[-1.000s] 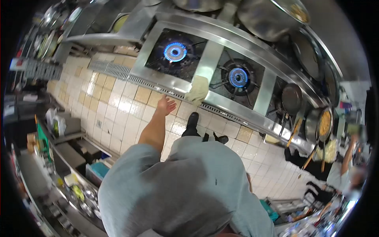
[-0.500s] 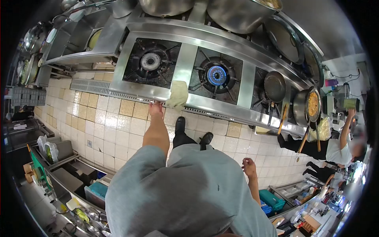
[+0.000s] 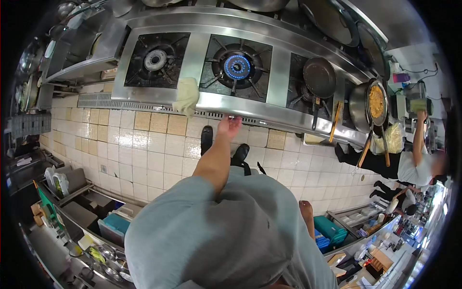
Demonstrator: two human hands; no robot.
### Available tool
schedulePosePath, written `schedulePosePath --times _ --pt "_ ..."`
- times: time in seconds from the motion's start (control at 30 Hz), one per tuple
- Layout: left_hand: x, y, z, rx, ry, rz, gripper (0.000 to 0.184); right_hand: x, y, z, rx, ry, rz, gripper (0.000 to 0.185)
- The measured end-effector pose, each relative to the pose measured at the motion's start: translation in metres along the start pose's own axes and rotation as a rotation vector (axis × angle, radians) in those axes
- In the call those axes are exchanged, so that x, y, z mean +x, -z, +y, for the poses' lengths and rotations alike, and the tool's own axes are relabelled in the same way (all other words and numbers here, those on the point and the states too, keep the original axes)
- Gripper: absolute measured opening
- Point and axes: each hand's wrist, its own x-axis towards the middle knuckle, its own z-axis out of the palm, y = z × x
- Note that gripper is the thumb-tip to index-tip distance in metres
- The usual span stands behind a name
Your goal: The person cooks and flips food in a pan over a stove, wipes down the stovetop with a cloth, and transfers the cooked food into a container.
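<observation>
My left hand (image 3: 230,126) is at the front edge of the steel stove (image 3: 228,102), below the lit burner (image 3: 237,67). Its fingers are bent against the edge; what they grip there is hidden. Left of this hand, a pale cloth (image 3: 186,95) drapes over the stove's front. Blue flames ring the middle burner, while the left burner (image 3: 155,60) shows no flame. My right hand (image 3: 306,209) hangs low beside my body, away from the stove, with its fingers mostly out of sight.
A dark frying pan (image 3: 319,77) sits on the right burner. Beyond it are a pot (image 3: 358,103) and a pan of orange food (image 3: 376,102). A co-worker (image 3: 417,161) stands at the far right. Behind me runs a counter with a teal container (image 3: 330,230).
My left hand has moved right along the stove's front edge, from left of the cloth to below the lit burner. My right hand has swung back, and my body has shifted right.
</observation>
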Motion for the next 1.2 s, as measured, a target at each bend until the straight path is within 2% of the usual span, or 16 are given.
schedulePosePath --times 0.23,0.33,0.4,0.43,0.47,0.53,0.57,0.63,0.67,0.73,0.77,0.83,0.9,1.0,1.17,1.2 --pt "0.015 -0.002 -0.022 -0.196 -0.19 0.225 0.024 0.035 0.025 0.031 0.29 0.073 0.1 0.03" --pt "0.01 0.005 -0.008 0.137 -0.249 0.261 0.02 0.034 0.032 0.044 0.244 0.102 0.075 0.029" --pt "0.001 0.02 0.019 1.679 -0.42 0.337 0.017 0.03 0.03 0.048 0.2 0.138 0.028 0.028" --pt "-0.058 -0.027 0.028 1.93 -0.667 0.321 0.019 0.021 0.032 0.042 0.14 0.087 0.043 0.029" --pt "-0.087 -0.042 0.041 1.936 -0.694 0.335 0.019 0.018 0.03 0.039 0.084 0.038 0.058 0.029" --pt "-0.124 -0.063 0.078 1.973 -1.099 0.284 0.033 0.034 0.021 0.048 0.162 -0.024 0.025 0.03" --pt "-0.141 -0.084 0.09 1.988 -1.112 0.292 0.033 0.039 0.017 0.06 0.219 -0.117 -0.001 0.031" --pt "-0.163 -0.121 0.117 2.255 -1.495 0.39 0.055 0.072 -0.005 0.103 0.213 -0.066 -0.082 0.031" --pt "-0.151 -0.117 0.131 2.264 -1.506 0.397 0.055 0.085 -0.016 0.111 0.203 -0.018 -0.138 0.032" --pt "-0.11 -0.099 0.158 2.747 -0.927 0.25 0.068 0.087 -0.024 0.085 0.22 -0.058 -0.138 0.031" --pt "-0.102 -0.106 0.162 2.823 -0.872 0.267 0.068 0.103 -0.032 0.079 0.174 0.013 -0.132 0.031" --pt "-0.081 -0.126 0.175 2.826 -0.851 0.222 0.066 0.108 -0.04 0.048 0.134 0.076 -0.122 0.03" --pt "-0.057 -0.141 0.194 2.838 -0.8 0.167 0.065 0.104 -0.049 -0.004 0.453 0.023 -0.03 0.029" --pt "0.002 -0.171 0.228 2.817 -1.04 0.006 0.065 0.088 -0.073 -0.072 0.556 -0.02 0.019 0.027" --pt "0.07 -0.262 0.272 2.725 -0.917 -0.085 0.061 0.05 -0.127 -0.153 0.419 0.013 0.004 0.021" --pt "0.084 -0.273 0.282 2.711 -1.001 -0.159 0.056 0.035 -0.135 -0.172 0.445 0.038 -0.036 0.02"
